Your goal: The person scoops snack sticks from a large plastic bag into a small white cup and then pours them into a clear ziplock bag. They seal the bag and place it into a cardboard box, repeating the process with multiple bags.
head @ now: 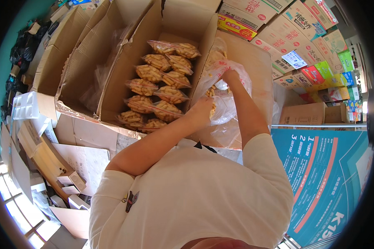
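My left hand (202, 112) is at the near edge of a clear plastic bag (223, 109) that has yellow-brown snack sticks in and beside it; its fingers are partly hidden. Just beyond, my right hand (230, 76) closes on the rim of a larger clear plastic bag with red print (241, 73), with more snack sticks (210, 92) inside. Left of my hands, a large cardboard box (115, 74) holds two rows of filled zip bags (166, 110) of similar sticks.
Another open cardboard box (84, 73) with clear plastic inside adjoins on the left. Printed cartons (286, 40) are stacked at the upper right. A blue-green printed board (324, 174) stands at the lower right. Cardboard pieces and white foam (26, 105) lie at the left.
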The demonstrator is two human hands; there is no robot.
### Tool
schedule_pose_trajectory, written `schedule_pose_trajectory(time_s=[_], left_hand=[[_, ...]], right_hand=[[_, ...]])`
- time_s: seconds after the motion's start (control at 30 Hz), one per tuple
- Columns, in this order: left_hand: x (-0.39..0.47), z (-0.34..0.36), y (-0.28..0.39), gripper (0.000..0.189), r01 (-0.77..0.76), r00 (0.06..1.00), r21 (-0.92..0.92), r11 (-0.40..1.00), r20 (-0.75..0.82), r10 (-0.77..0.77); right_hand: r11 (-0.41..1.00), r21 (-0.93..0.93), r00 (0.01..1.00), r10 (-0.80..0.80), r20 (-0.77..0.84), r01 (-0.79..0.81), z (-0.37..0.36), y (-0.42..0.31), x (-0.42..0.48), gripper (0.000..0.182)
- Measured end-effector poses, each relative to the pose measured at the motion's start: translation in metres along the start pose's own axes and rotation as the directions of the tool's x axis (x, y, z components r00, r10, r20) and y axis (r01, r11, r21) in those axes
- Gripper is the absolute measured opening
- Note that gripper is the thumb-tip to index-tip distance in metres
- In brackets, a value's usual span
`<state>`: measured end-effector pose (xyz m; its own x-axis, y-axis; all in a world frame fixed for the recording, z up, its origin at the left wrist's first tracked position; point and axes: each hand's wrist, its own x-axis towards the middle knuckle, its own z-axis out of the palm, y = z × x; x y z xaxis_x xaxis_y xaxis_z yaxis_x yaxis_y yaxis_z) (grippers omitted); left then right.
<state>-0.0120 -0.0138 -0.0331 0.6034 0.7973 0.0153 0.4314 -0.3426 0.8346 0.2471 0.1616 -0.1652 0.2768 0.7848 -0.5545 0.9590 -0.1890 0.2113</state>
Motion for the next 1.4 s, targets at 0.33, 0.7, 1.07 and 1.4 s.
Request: schedule_pose_trajectory(time_s=[0.33, 0.7, 1.07, 1.4], left_hand=[[-0.004, 0.004, 0.001, 0.053, 0.027, 0.999, -0.051, 0.998, -0.029, -0.029], [-0.006, -0.010, 0.014, 0.059, 0.055, 0.998, -0.054, 0.997, 0.044, -0.052], [-0.009, -0.010, 0.014, 0.054, 0.127, 0.991, -0.040, 0.991, 0.042, -0.126], [0.000, -0.003, 0.010, 0.044, 0.042, 0.999, 0.040, 0.998, 0.003, -0.042]], right_hand=[[0.901, 0.425, 0.973, 0.169, -0.159, -0.088, -0.008, -0.032, 0.025, 0.019], [0.561, 0.814, 0.952, 0.304, -0.036, -0.148, 0.090, -0.038, 0.144, 0.029], [-0.328, 0.944, 0.921, 0.380, 0.086, 0.047, 0.024, -0.063, 0.022, 0.023], [-0.191, 0.933, 0.944, 0.195, -0.268, 0.304, 0.077, -0.009, -0.043, 0.023]])
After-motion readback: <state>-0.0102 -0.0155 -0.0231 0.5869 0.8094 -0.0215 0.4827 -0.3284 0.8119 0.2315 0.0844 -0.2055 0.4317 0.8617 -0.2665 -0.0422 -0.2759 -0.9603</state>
